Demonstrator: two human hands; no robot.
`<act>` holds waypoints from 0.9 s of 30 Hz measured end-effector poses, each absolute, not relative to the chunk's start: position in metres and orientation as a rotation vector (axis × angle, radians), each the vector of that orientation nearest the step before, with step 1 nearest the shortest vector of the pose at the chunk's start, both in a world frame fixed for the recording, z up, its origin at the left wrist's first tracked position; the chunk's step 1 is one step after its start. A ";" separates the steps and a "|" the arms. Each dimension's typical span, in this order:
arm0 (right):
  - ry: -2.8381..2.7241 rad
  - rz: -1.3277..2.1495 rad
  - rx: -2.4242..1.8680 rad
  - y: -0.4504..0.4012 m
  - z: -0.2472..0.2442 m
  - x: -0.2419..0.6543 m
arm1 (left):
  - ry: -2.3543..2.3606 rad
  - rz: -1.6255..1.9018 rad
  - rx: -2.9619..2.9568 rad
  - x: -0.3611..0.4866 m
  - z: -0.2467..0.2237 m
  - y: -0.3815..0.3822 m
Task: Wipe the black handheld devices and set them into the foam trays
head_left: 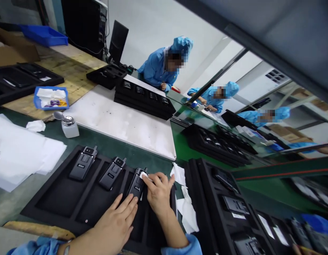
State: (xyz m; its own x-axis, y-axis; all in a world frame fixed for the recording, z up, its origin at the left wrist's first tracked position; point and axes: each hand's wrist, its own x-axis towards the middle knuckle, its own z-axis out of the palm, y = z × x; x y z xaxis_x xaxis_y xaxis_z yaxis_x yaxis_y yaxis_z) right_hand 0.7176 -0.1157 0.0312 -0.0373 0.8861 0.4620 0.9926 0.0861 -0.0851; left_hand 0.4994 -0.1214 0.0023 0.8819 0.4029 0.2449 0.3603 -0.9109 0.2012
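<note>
The right hand [159,193] has its grip closed, thumb and forefinger pinching a white cloth [144,175] against the top of a black two-way radio [134,186]. The left hand [116,223] lies open, its fingers [129,204] flat on the radio's lower body. This division looks sound: the open hand holds the radio down in its recess, so the pinched cloth can bear on the top end without levering it up. A small, tight pinch also keeps the pressure on that one area.

The radio sits in a recess of a black foam tray [56,203], with a second radio [82,163] and a third radio [112,173] lying in the recesses to its left. Loose white wipes [186,209] lie just past the tray's right end, next to a second black tray [206,177] holding more devices. Beyond the first tray's far edge, a clear pump bottle [70,126] stands on the green worktop [113,150], with white paper sheets [20,148] to its left. Farther off in the same direction, a co-worker [155,71] in a blue hooded coverall bends forward.
</note>
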 end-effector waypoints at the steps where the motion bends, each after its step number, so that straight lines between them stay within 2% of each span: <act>1: -2.000 -0.373 -1.837 -0.112 0.032 0.717 | 0.588 0.431 2.909 0.500 0.002 -0.121; 13: -1.960 -0.447 -1.849 -0.098 0.026 0.714 | 0.538 0.525 2.895 0.500 -0.014 -0.116; 21: -1.823 -0.452 -1.777 -0.100 0.039 0.724 | 0.663 0.979 2.836 0.466 0.006 -0.106; 27: -2.027 -0.237 -1.638 -0.041 0.050 0.661 | 1.064 0.667 2.936 0.425 0.005 -0.100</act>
